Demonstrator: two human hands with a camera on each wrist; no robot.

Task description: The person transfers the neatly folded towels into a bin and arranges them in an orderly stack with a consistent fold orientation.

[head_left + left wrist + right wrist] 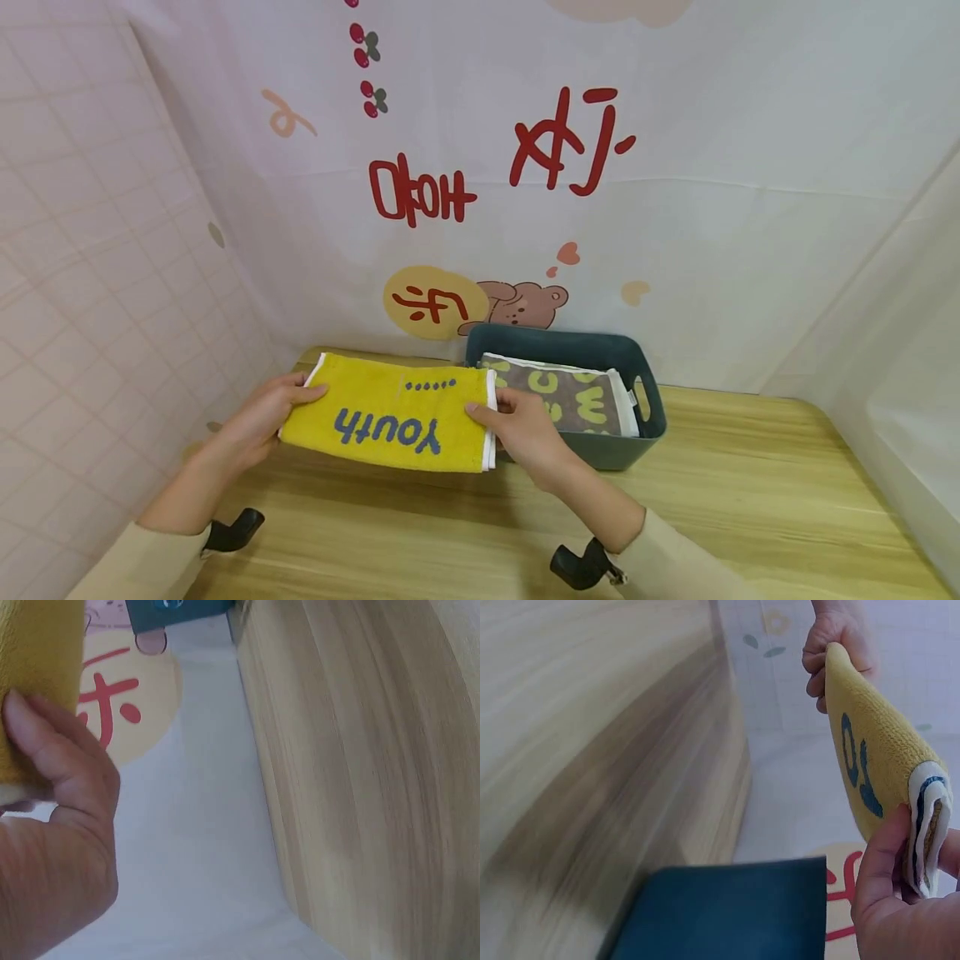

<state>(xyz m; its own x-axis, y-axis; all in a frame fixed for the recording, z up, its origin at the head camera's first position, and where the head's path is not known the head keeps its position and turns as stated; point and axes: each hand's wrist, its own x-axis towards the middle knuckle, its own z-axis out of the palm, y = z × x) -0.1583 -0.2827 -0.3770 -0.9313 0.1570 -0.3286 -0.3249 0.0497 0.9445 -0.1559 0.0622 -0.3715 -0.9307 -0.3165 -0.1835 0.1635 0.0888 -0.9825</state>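
A folded yellow towel [375, 408] with blue "Youth" lettering and white edges is held up above the table between both hands. My left hand [262, 417] pinches its left end, thumb on top and fingers beneath. At the other end my right hand [528, 433] grips the white-edged side, thumb over the top; the right wrist view shows the folded layers [928, 825] between thumb and fingers. Just right of the towel stands a dark teal basket [615, 454]. Inside it lies a folded grey-brown towel [562, 396] with yellow-green letters. The yellow towel overlaps the basket's left side in the head view.
The wood-grain table [750, 475] extends under the hands and basket. A white printed cloth [720, 258] hangs behind, and a checked cloth [90, 250] hangs at the left. Black wrist-worn mounts [236, 530] show on both forearms.
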